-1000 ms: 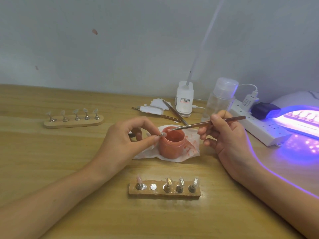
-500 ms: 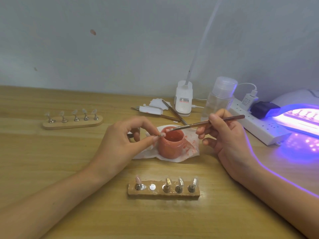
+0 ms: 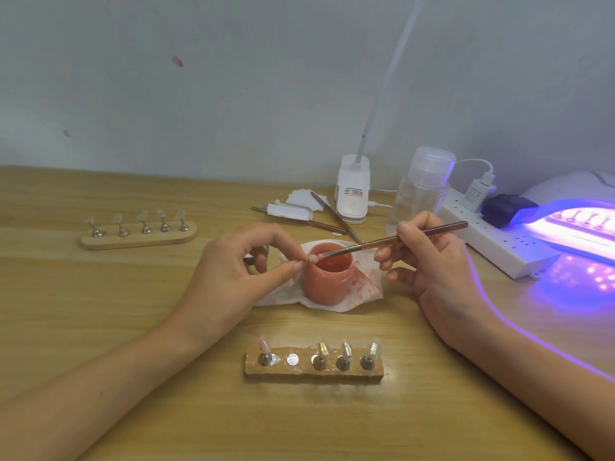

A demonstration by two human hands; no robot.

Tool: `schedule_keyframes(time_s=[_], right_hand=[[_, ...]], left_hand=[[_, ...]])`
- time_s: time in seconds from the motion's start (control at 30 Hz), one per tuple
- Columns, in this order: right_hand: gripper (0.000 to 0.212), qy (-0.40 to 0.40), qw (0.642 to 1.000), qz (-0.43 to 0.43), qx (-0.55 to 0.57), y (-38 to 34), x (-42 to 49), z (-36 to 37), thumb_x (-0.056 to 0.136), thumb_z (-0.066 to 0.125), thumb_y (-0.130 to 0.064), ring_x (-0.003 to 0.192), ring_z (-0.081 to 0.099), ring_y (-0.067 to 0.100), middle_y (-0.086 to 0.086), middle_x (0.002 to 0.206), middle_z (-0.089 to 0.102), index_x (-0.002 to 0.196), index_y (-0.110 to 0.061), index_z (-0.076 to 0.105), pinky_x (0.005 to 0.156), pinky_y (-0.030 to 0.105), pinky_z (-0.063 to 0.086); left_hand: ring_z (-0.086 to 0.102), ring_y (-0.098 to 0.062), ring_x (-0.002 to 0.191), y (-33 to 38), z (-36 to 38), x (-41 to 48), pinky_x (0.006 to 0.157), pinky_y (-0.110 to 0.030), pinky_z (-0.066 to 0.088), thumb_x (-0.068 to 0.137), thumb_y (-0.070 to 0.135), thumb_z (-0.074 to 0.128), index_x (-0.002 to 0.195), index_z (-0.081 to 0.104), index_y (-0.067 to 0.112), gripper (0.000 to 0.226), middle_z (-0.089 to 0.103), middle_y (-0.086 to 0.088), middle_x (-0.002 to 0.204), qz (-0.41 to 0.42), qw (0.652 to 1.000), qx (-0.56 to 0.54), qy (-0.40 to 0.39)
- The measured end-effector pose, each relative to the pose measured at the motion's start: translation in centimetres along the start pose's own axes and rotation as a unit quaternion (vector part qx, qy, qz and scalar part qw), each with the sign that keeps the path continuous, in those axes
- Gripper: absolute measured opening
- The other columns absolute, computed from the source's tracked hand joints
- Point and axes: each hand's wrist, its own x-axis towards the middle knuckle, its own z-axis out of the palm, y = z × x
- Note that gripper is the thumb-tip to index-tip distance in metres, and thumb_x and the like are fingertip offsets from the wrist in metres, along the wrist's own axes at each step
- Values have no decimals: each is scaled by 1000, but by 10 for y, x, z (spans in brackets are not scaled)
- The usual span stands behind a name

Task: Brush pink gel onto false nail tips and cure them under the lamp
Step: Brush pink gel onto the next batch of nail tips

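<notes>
Comparing with a second ago, we find the brush (image 3: 366, 245), pinched in the right hand (image 3: 439, 271), shifted left from the gel jar (image 3: 327, 281) onto the nail tip (image 3: 308, 259), which the left hand (image 3: 229, 277) pinches over the jar's rim; we judge coating has begun.

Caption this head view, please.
Left hand pinches a nail tip by the gel jar; right hand holds the brush to the tip.

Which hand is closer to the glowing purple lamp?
Right. The right hand, holding the brush, is just left of the lamp; the left hand is farther off, across the pink jar.
</notes>
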Motion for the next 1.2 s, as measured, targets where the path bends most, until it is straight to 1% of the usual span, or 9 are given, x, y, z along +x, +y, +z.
schedule_keyframes(time_s=[0.2, 0.37, 0.47, 0.53, 0.67, 0.8, 0.9, 1.07, 1.2], right_hand=[[22, -21, 1000, -9, -9, -1, -1, 1, 86, 63, -34, 62, 64, 15, 9, 70, 70, 81, -18, 49, 50, 20, 49], [24, -7, 1000, -10, 10, -1, 0, 0, 85, 66, -37, 61, 63, 15, 8, 69, 69, 80, -20, 50, 49, 20, 48], [25, -26, 1000, -12, -6, -1, -1, 1, 86, 66, -38, 63, 65, 16, 9, 71, 70, 81, -19, 50, 50, 20, 49], [22, -8, 1000, -3, -7, 0, 0, 1, 86, 63, -33, 61, 64, 15, 9, 70, 69, 82, -17, 49, 49, 20, 49], [21, -14, 1000, -6, 13, -1, 1, 0, 85, 65, -36, 61, 64, 14, 8, 70, 69, 79, -21, 52, 50, 20, 48], [23, -24, 1000, -3, -7, -1, -1, 2, 86, 63, -35, 63, 65, 15, 9, 71, 70, 83, -16, 49, 50, 20, 49], [21, -3, 1000, 3, 4, -1, 0, 0, 85, 61, -33, 61, 64, 13, 9, 70, 69, 83, -16, 48, 49, 20, 49], [20, -35, 999, -5, -3, -1, -1, 2, 88, 59, -33, 63, 65, 15, 9, 72, 70, 83, -17, 48, 51, 20, 50], [20, -8, 1000, 3, 6, 0, 1, 0, 86, 61, -33, 61, 64, 14, 9, 71, 70, 82, -17, 49, 50, 20, 50]], left_hand=[[43, -8, 64, -1, -1, 0, 59, -12, 37, 79, 23, 77, 77, 72, 28, 7, 67, 13, 79, 6, 1000, -10, -3], [43, -8, 64, -2, 0, 0, 58, -13, 36, 81, 18, 80, 76, 72, 31, 16, 67, 9, 80, 8, 1000, 5, -2], [41, -6, 63, -2, 1, 0, 58, -12, 35, 77, 27, 76, 75, 72, 30, 6, 63, 10, 76, 10, 1000, 3, 2], [41, -7, 63, -1, 1, 0, 59, -11, 34, 76, 28, 74, 75, 72, 29, 3, 63, 9, 76, 15, 1000, 6, 1], [40, -10, 63, 0, 0, 0, 59, -16, 34, 76, 29, 73, 76, 72, 30, 1, 65, -2, 80, 17, 1000, 5, 0], [39, -19, 63, -1, -1, 0, 58, -22, 34, 81, 22, 80, 78, 73, 30, 11, 62, -18, 83, 20, 1000, 13, -3], [37, -18, 62, 0, -1, 1, 57, -18, 33, 81, 17, 77, 79, 73, 28, 13, 62, -19, 84, 21, 1000, 20, -3], [36, -8, 60, -1, -1, 1, 59, -16, 32, 81, 14, 78, 79, 74, 27, 14, 58, -23, 81, 24, 999, 22, 0], [36, -7, 61, -1, 0, 1, 59, -17, 33, 80, 15, 78, 79, 73, 27, 13, 60, -21, 82, 25, 999, 23, -1]])
